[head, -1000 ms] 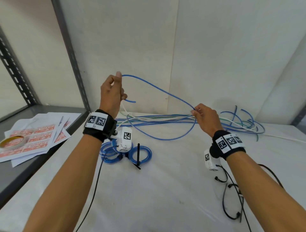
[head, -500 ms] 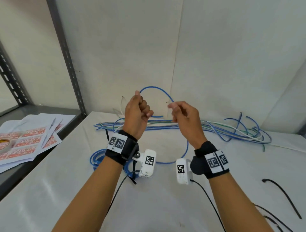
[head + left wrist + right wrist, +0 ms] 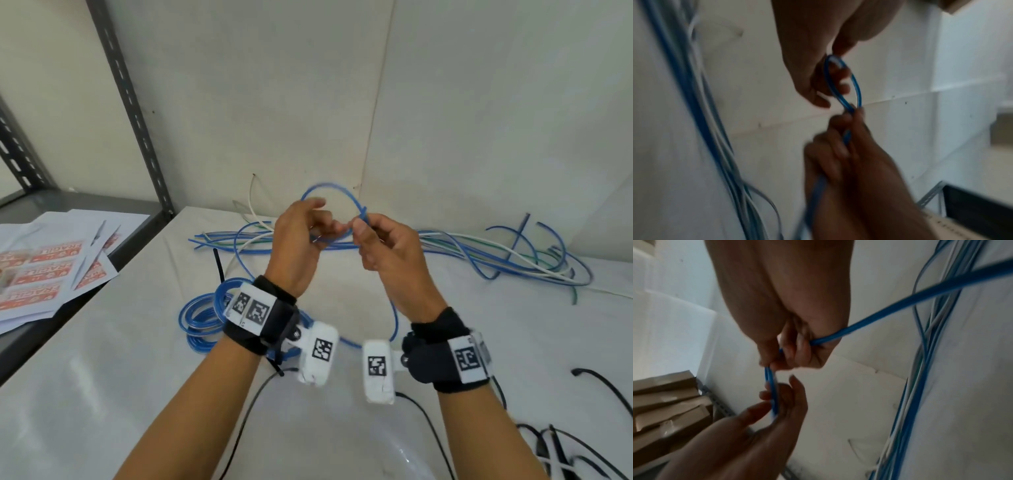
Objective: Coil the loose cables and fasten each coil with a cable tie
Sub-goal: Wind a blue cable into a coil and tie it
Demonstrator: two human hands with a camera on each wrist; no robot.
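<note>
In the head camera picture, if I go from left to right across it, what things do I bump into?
Fragile labels → finished blue coil → left hand → right hand → loose cables → black cable ties.

Both hands are raised above the middle of the tabletop [image 3: 120, 394], the left hand [image 3: 298, 246] just left of the right hand [image 3: 387, 253], a cable loop [image 3: 329, 188] between them. Behind them loose cables [image 3: 496, 257] stretch along the wall. A finished coil [image 3: 202, 318] lies left of the left wrist. Cable ties [image 3: 599, 383] lie at the right. Printed sheets [image 3: 51, 267] lie on the shelf at far left.
</note>
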